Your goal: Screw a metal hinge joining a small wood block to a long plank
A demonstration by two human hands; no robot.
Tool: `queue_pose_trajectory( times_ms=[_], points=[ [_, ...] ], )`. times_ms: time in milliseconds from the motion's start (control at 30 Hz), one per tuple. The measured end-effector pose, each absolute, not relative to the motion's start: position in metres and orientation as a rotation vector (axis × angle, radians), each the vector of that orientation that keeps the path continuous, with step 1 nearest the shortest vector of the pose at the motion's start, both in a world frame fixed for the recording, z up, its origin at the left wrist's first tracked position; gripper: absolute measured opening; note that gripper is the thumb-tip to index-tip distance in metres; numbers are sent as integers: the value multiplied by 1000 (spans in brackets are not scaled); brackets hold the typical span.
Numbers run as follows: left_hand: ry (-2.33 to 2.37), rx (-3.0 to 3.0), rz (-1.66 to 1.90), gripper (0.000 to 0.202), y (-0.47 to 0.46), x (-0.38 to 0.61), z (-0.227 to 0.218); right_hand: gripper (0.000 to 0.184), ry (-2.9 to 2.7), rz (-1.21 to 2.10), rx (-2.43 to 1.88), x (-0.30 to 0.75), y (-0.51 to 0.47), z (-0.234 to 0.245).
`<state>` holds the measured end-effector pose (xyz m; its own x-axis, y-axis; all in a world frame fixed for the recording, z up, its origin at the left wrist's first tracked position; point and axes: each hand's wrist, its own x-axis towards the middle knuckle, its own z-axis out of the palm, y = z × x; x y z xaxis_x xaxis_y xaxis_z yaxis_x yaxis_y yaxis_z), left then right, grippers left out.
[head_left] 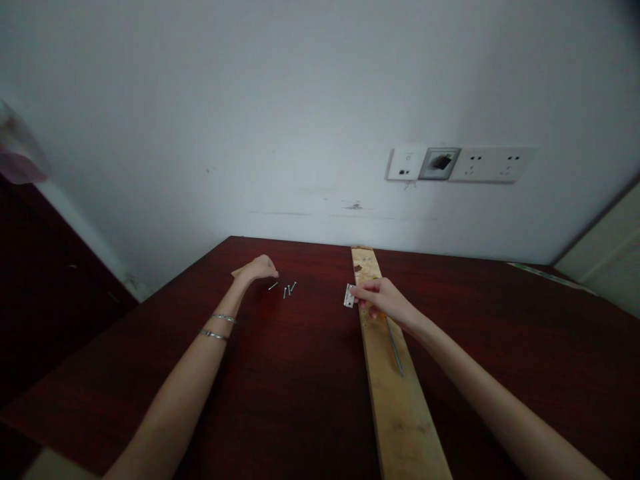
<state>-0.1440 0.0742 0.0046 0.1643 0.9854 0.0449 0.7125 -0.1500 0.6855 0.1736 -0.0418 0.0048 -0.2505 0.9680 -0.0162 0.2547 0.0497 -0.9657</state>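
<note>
My right hand (pixel 383 297) pinches a small silver hinge (pixel 349 295) between thumb and fingers, just over the left edge of a long wooden board (pixel 400 413). Below that hand a screwdriver (pixel 395 347) lies on the board, its shaft toward me and its orange-yellow handle mostly hidden. My left hand (pixel 263 267) is curled at the far left of the table, fingertips drawn together; whatever they hold is hidden. Close to its fingers lies a single screw (pixel 273 286), with several more screws (pixel 289 290) to the right. A light tan piece (pixel 241 270) shows partly behind this hand.
The dark red table (pixel 300 373) meets a white wall (pixel 300 120) at its far edge. Wall sockets (pixel 493 165) and a dark plug (pixel 442 162) sit above its right half. A flat strip (pixel 550 277) lies at the far right, near a pale panel (pixel 610 240).
</note>
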Motion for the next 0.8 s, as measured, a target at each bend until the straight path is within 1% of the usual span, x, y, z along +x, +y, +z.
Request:
queue_pose_trajectory(
  times_ms=[33, 67, 100, 133, 200, 267, 300, 400, 600, 700, 800],
  points=[
    [1589, 1954, 713, 10, 73, -135, 8, 37, -1601, 1242, -1248, 174, -42, 7],
    [1556, 1985, 750, 14, 70, -124, 13, 37, -1601, 1235, -1243, 175, -42, 9],
    [1481, 2026, 787, 22, 65, -111, 17, 38, -1604, 1225, -1243, 177, -41, 10],
    [1277, 2087, 815, 31, 58, -97, 22, 39, -1606, 1213, -1249, 178, -40, 11],
    [895, 2108, 763, 47, 40, -67, 29, 40, -1599, 1195, -1256, 180, -39, 12],
    [693, 2149, 680, 62, 20, -42, 34, 40, -1581, 1188, -1248, 183, -37, 13],
    [655, 2160, 694, 65, 11, -31, 34, 39, -1573, 1187, -1243, 184, -37, 13],
    [596, 2193, 752, 63, -6, -13, 27, 38, -1569, 1197, -1234, 186, -37, 14],
    [645, 2195, 832, 47, -3, -2, 5, 38, -1590, 1216, -1222, 189, -37, 16],
    [695, 2252, 802, 44, -2, -4, 9, 39, -1614, 1207, -1275, 189, -38, 18],
    [765, 2405, 725, 42, 0, -18, 21, 38, -1662, 1125, -1337, 194, -34, 15]
  ],
)
